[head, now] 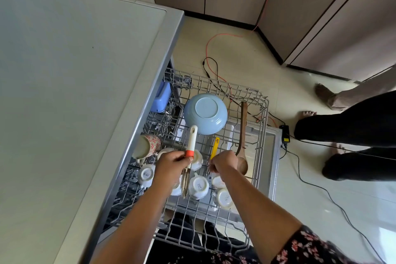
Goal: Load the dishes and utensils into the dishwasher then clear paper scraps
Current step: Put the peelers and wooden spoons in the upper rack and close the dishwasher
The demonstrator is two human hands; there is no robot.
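Note:
The dishwasher's upper wire rack (260, 156) is pulled out over the open door. In it lie an upturned blue bowl (205, 113), a wooden spoon (242, 141), a floral mug (150, 146) on its side and several white cups (198, 186) turned upside down. My left hand (171, 167) grips a utensil with a white and orange handle (191, 141) above the cups, its metal end pointing toward me. My right hand (224, 162) holds a yellow-handled utensil (215, 148) just left of the spoon's bowl.
A grey countertop (75, 92) fills the left. A blue plastic box (161, 97) sits inside the dishwasher. Orange and black cables (211, 62) and a power adapter (285, 134) lie on the tiled floor. Another person's legs (347, 126) stand at the right, near the cabinets.

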